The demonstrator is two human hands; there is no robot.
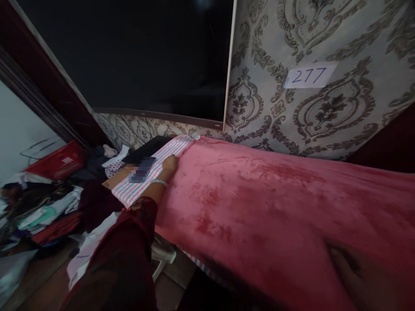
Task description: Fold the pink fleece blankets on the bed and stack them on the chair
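I am gripping the left edge of the pink cloth (259,194) with my left hand (170,164), which is curling closed there. My right hand (355,270) is blurring at the near side, so I cannot tell whether it is grasping. The cloth is lying spread below the black screen (145,56), a striped cloth (128,193) showing past its left edge.

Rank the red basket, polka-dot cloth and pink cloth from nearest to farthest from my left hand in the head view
From your left hand:
1. Pink cloth, right at the hand, spreading to its right.
2. Polka-dot cloth, left of the hand.
3. Red basket, farther left.
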